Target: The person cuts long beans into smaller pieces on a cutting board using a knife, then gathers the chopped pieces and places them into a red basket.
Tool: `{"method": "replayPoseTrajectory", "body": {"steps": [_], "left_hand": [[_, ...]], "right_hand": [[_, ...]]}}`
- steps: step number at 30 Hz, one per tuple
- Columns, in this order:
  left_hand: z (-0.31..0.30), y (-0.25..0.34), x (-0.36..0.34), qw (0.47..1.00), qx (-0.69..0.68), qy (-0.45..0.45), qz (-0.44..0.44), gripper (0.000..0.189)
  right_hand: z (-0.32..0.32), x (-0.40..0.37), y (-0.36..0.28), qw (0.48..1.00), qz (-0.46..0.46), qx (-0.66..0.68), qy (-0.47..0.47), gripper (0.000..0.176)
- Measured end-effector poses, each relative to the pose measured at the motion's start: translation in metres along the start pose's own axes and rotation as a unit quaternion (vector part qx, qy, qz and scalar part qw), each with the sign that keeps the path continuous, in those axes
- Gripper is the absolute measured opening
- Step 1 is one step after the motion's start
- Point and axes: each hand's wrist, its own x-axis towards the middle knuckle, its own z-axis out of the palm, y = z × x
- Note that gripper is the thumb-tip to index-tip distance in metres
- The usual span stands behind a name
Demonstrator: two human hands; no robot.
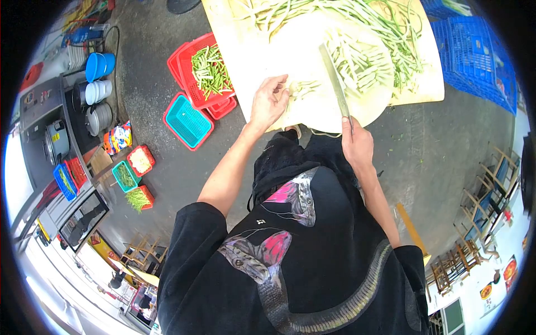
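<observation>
My right hand [357,146] is wrapped round the handle of a kitchen knife [335,78], its blade pointing away from me over a round pale cutting board [304,39]. Cut pieces of green beans [365,64] lie in a pile on the board, right of the blade. A smaller group of cut pieces [305,88] sits between the knife and my left hand [269,103]. That hand is loosely bent at the left of the board, thumb and fingers apart, with nothing visible in it. Long uncut beans [391,19] spread along the far and right side.
The board rests on a pale table [430,84]. Left of it, a red basket [190,70] holds cut beans, beside a teal basket [190,120] on the floor. Blue crates [474,56] stand at the right. Small baskets of vegetables [139,160] are farther left.
</observation>
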Motion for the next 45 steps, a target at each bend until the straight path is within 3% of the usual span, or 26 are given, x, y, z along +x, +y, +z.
{"method": "replayPoseTrajectory", "body": {"steps": [5, 12, 29, 45], "left_hand": [[0.006, 0.003, 0.000, 0.997, 0.023, 0.032, 0.063, 0.036], [0.010, 0.002, -0.005, 0.998, 0.042, 0.015, 0.051, 0.032], [0.016, 0.002, -0.005, 0.995, 0.082, 0.025, 0.057, 0.035], [0.017, 0.003, -0.004, 0.996, 0.080, 0.015, 0.037, 0.027]], "right_hand": [[-0.005, -0.009, -0.018, 0.999, 0.008, 0.037, 0.002, 0.044], [0.009, -0.021, -0.039, 0.998, 0.022, 0.019, -0.052, 0.044], [0.022, -0.013, -0.048, 0.998, -0.049, -0.009, -0.035, 0.037], [0.023, -0.015, -0.050, 0.997, -0.050, -0.005, -0.050, 0.034]]}}
